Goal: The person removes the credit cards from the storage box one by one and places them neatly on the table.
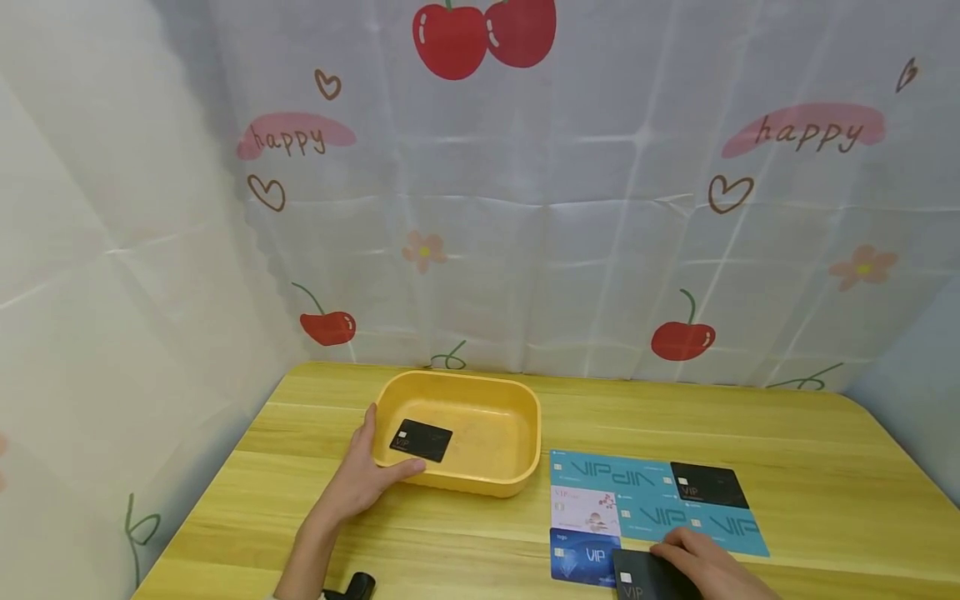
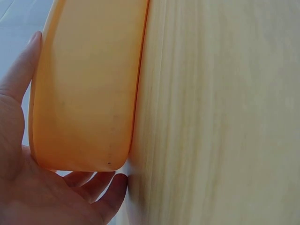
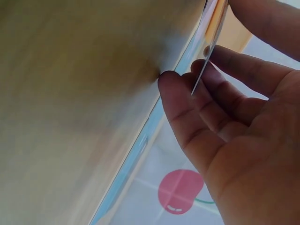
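At the left end of a yellow plastic bin [image 1: 480, 482], my left hand [image 1: 352, 483] holds the corner, its thumb over the near rim and its fingers along the end wall. Inside the bin lies a black VIP card [image 1: 422, 440]. My right hand [image 1: 708, 565] pinches another black VIP card [image 1: 637, 577] at the near edge of a group of cards. In the right wrist view this held card [image 3: 209, 70] appears edge-on between thumb and fingers, tilted off the table. Beside it lies a dark blue VIP card [image 1: 583, 557].
Several teal VIP cards [image 1: 611, 471], a pale pink card [image 1: 585, 508] and a black card [image 1: 709, 485] lie flat, edge to edge, right of the bin. A black object [image 1: 360, 585] shows by my left forearm. A printed curtain [image 1: 540, 275] hangs behind the wooden table [image 1: 450, 550].
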`<action>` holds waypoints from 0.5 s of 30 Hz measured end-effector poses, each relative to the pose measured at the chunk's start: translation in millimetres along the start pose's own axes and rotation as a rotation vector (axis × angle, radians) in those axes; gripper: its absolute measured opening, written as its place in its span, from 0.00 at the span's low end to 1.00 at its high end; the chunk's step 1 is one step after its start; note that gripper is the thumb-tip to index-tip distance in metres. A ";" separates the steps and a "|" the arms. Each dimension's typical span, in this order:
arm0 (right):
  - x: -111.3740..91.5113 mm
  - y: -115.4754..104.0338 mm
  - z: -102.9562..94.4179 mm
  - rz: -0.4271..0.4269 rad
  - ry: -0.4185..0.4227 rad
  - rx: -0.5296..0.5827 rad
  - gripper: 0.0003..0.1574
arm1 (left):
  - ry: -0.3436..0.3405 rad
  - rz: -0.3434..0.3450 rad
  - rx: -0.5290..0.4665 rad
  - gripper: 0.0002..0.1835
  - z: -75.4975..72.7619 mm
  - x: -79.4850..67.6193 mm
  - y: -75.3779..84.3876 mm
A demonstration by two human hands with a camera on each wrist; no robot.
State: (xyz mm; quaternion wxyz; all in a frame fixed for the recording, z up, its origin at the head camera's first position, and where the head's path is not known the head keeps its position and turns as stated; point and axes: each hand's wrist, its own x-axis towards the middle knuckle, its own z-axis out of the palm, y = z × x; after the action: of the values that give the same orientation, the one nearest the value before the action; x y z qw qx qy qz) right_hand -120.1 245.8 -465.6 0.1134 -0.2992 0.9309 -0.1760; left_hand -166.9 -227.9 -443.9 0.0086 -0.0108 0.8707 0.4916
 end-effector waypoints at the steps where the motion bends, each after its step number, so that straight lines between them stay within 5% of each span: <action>1: -0.4 0.1 -0.5 0.019 -0.003 0.000 0.43 | 0.000 0.001 0.000 0.68 0.0 0.0 -0.1; 15: -6.1 12.5 1.0 0.040 0.017 -0.076 0.51 | 0.000 0.012 -0.016 0.68 -0.2 -0.3 0.5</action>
State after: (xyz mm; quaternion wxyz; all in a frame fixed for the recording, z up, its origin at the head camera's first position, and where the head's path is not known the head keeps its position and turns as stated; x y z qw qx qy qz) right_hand -121.4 258.8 -470.8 0.0977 -0.2833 0.9436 -0.1409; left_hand -166.6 -227.7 -443.4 0.0057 -0.0055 0.8668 0.4986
